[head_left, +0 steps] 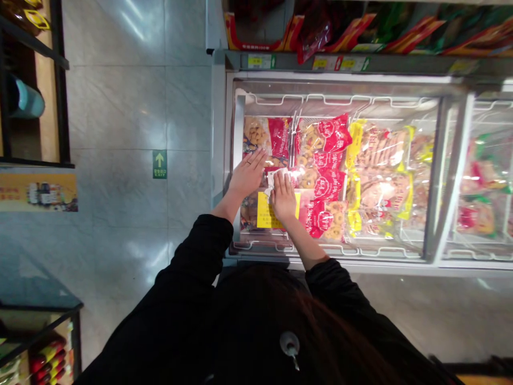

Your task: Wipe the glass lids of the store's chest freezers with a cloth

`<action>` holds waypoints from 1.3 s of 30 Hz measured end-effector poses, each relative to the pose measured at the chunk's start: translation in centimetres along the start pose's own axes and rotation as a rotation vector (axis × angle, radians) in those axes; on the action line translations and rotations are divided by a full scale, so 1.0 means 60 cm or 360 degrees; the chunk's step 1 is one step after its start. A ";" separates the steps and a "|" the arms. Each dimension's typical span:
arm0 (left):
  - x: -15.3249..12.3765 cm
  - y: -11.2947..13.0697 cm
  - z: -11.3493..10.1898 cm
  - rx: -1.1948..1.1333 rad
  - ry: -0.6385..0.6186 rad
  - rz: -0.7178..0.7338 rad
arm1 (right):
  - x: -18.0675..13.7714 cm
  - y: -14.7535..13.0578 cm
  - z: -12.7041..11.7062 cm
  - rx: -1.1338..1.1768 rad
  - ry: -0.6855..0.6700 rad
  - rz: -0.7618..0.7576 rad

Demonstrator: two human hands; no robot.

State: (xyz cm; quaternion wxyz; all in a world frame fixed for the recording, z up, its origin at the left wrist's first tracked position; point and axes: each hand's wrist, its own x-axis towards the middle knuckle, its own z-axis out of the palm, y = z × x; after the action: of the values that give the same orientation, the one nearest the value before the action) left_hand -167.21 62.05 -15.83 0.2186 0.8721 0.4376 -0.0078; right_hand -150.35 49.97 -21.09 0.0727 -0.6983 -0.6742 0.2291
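Note:
My left hand (249, 170) lies flat with its fingers stretched out on the glass lid (385, 107) of a chest freezer; a ring shows on one finger. Just to its right, my right hand (284, 197) presses a crumpled white wipe (271, 179) against the same glass. Whether the wipe is paper or cloth I cannot tell. A yellow notice (267, 216) with printed text sits at the glass, partly under my right wrist. Beneath the lid lie red bags of ring-shaped food (324, 182) and a red-and-clear bag (266, 133) close to my left fingers.
Yellow-edged bags (380, 192) fill the freezer's middle, with white wire baskets (340, 100) around the goods. A second freezer section (481, 182) adjoins on the right. Above the freezer runs a shelf with price tags (260, 61). Tiled floor (120, 117) with a green exit sign (159, 164) lies left.

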 end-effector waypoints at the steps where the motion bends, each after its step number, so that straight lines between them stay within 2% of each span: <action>1: 0.001 0.000 0.001 -0.0007 -0.0020 0.0019 | -0.003 -0.014 0.005 0.0002 -0.0038 -0.0026; 5: 0.003 -0.002 0.006 -0.0021 -0.0037 0.0023 | 0.040 -0.039 0.004 -0.0017 -0.0168 -0.0188; 8: 0.002 -0.002 0.006 -0.0006 -0.0031 0.0005 | 0.088 -0.013 -0.017 -0.0016 -0.0167 -0.0295; 10: 0.001 -0.001 0.006 0.0018 -0.0031 -0.0007 | 0.103 0.012 -0.030 -0.0015 -0.0099 -0.0267; 13: 0.001 0.001 0.004 0.0059 -0.0013 0.0001 | 0.086 0.034 -0.038 -0.0021 0.0013 -0.0097; 17: 0.001 0.001 0.004 0.0087 -0.0001 0.0039 | 0.031 0.015 -0.018 -0.0024 0.0062 0.0126; 20: 0.001 0.000 0.004 0.0115 -0.0011 0.0078 | 0.017 -0.016 -0.002 -0.0055 -0.0029 0.0092; 23: 0.001 -0.001 0.007 0.0127 0.0022 0.0082 | 0.041 -0.025 -0.005 -0.0095 -0.0114 -0.0082; 27: 0.000 0.000 0.008 0.0111 0.0039 0.0047 | 0.086 0.014 -0.031 -0.0133 -0.0125 -0.0219; 29: 0.000 0.002 0.006 0.0104 0.0022 0.0030 | 0.091 0.038 -0.041 -0.0150 -0.0072 -0.0105; 32: -0.001 0.004 0.004 0.0103 -0.0001 0.0012 | 0.065 0.054 -0.041 -0.0127 0.0018 0.0130; 36: 0.000 0.002 0.006 0.0109 0.0023 0.0039 | 0.011 0.024 -0.020 -0.0124 -0.0034 0.0299; 39: 0.000 0.000 0.007 0.0092 0.0019 0.0046 | 0.003 -0.011 -0.006 -0.0126 -0.0106 0.0217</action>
State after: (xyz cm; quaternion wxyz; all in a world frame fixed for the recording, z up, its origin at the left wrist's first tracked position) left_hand -167.13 61.87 -16.21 0.1907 0.8844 0.4258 -0.0121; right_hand -150.79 50.30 -20.54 0.0068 -0.7369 -0.6358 0.2297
